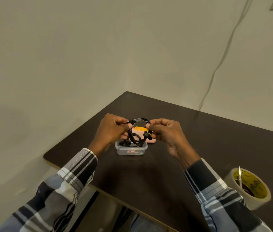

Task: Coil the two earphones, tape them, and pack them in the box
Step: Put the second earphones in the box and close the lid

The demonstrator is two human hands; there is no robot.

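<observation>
Both hands are working together above the box, a small clear tub sitting near the far left corner of the tabletop. The left hand is pinching one side of a black earphone coil and the right hand is pinching the other side, so each is clamped on the cable and the loop is hanging between them, directly over the open box.

A strip of clear tape is showing across the top of this coil, so it is looking already bound. Dark cable and earbuds are also lying inside the box, which is probably the other earphone, though it is too small to tell whether that one is taped. By that reading, most of the job is done: what is remaining is lowering this coil into the box. A pink lid with a yellow clip is lying just behind the box, so closing it may be following. The tape roll is standing well apart, at the near right edge of the tabletop.
</observation>
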